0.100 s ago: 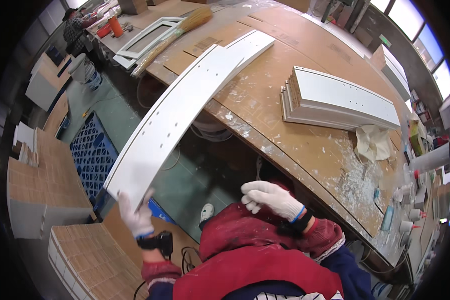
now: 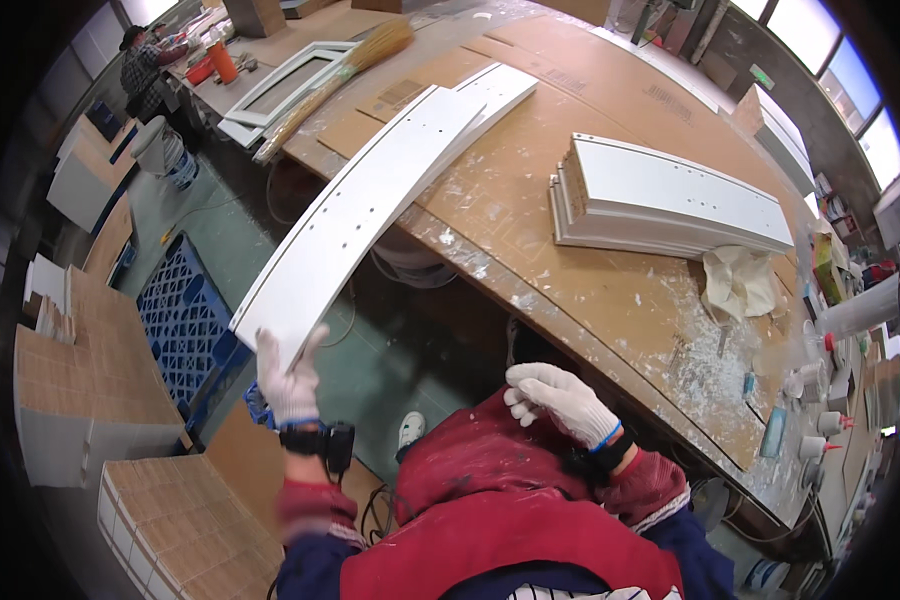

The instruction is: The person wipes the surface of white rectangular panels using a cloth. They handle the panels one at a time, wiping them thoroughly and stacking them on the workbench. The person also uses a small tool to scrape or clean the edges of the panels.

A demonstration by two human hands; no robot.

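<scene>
A long white board [image 2: 355,205] with small drilled holes slants from my lower left up onto the work table. My left hand [image 2: 288,378], in a white glove, grips its near end, thumb on one edge and fingers at the other. The board's far end lies over a second white board [image 2: 510,95] on the table. My right hand [image 2: 558,400], also gloved, hovers above my lap, apart from the table edge. Its fingers are loosely curled together and nothing shows in them.
Stacked white boards [image 2: 680,195] lie on the cardboard-covered table [image 2: 500,215], beside a crumpled cloth [image 2: 740,283] and white flakes. Toward the back are a straw broom [image 2: 375,45] and a white frame [image 2: 280,90]. A blue pallet [image 2: 185,320] stands left. Another person [image 2: 145,75] works far left.
My left hand and the board's near end have shifted slightly away from me and to the right. My right hand has moved a little right, still curled.
</scene>
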